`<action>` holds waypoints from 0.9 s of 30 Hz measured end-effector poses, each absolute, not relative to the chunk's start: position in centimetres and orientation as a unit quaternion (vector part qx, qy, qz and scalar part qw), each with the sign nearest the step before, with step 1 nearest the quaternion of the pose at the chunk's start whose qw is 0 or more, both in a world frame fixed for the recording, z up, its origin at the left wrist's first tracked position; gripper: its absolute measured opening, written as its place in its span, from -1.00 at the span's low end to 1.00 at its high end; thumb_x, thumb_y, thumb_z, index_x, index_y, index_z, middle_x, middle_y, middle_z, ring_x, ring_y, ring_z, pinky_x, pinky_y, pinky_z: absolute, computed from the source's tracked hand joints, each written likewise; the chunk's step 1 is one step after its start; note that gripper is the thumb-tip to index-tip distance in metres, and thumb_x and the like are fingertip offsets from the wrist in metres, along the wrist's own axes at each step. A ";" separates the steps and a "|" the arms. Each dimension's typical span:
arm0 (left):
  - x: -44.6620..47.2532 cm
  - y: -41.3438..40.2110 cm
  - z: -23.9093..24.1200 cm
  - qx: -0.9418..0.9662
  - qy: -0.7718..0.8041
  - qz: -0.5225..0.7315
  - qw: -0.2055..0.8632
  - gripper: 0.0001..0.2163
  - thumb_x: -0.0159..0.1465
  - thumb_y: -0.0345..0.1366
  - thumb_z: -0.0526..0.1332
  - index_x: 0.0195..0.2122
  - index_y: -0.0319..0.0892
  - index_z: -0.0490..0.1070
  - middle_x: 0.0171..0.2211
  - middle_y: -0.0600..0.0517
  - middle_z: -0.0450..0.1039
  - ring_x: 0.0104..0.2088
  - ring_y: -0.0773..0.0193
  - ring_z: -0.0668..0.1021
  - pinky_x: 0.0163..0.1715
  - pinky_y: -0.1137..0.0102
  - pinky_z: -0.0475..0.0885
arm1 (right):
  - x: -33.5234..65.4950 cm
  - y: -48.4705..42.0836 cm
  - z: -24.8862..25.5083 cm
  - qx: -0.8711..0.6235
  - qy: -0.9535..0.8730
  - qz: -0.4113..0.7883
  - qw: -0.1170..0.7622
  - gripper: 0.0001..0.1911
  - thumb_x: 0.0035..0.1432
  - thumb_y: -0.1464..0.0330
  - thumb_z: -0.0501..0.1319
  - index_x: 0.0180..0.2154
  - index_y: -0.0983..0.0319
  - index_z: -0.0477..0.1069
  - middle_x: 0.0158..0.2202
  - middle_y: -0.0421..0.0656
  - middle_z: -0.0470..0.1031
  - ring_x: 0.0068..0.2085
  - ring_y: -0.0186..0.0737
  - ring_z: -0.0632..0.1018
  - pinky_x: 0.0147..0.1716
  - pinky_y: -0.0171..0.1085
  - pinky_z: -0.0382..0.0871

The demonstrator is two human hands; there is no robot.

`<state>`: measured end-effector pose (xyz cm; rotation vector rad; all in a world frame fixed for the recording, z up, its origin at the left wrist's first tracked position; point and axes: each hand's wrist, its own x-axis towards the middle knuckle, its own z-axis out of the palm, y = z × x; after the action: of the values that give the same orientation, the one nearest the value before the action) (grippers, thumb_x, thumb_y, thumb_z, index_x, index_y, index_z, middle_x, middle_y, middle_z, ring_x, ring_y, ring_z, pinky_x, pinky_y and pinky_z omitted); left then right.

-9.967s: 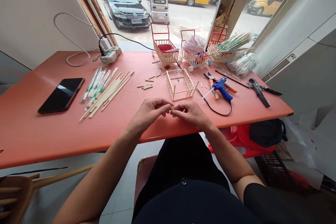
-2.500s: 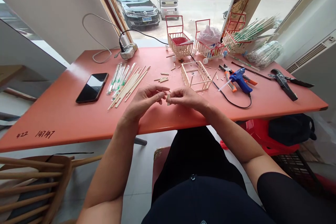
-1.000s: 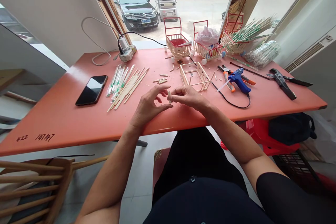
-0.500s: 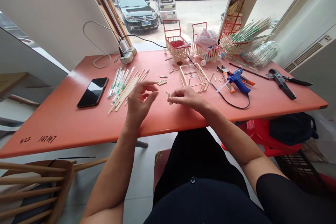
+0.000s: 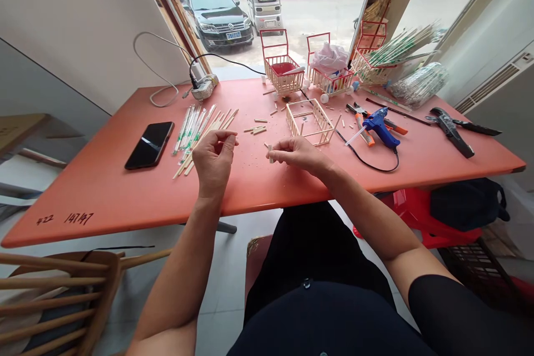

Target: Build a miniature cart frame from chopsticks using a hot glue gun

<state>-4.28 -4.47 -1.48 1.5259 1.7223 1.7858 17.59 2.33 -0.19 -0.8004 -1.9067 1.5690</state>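
My right hand [image 5: 298,154] pinches short cut pieces of wooden stick [image 5: 270,154] between thumb and fingers, just above the table. To its left, my left hand [image 5: 213,158] has thumb and fingertips drawn together over the near ends of the long wooden sticks [image 5: 198,150]; whether anything is between them is hidden. Several short stick pieces [image 5: 255,129] lie between and beyond the hands. A small open frame built of sticks [image 5: 311,139] stands just past my right hand.
A phone [image 5: 149,146] lies at left, near wrapped chopsticks [image 5: 187,129]. Stick-built carts [image 5: 283,75] line the window side. Pliers [image 5: 362,125], a blue glue gun [image 5: 379,128] with its cord, and a black-handled cutter [image 5: 450,130] lie at right. A power strip [image 5: 204,88] sits at the back left.
My left hand has moved slightly left, away from my right hand, and its spread thumb and fingers have closed together. My right hand keeps its pinch on the stick pieces.
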 end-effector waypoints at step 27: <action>-5.0 -1.3 -1.8 0.792 0.527 0.309 -0.007 -0.82 0.38 -0.42 0.33 -0.09 -0.03 0.68 -0.06 -0.08 0.65 0.01 0.00 0.63 0.03 0.14 0.57 | 21.5 -0.8 0.1 -0.317 -0.769 0.435 0.345 -0.69 0.30 0.13 0.32 -0.33 0.24 0.60 -0.36 -0.17 0.62 -0.37 -0.31 0.46 -0.34 -0.27 0.22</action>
<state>-5.00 -1.33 -1.79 2.4980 1.6623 0.9753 21.54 -0.82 0.14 -0.8236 -1.9976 1.1296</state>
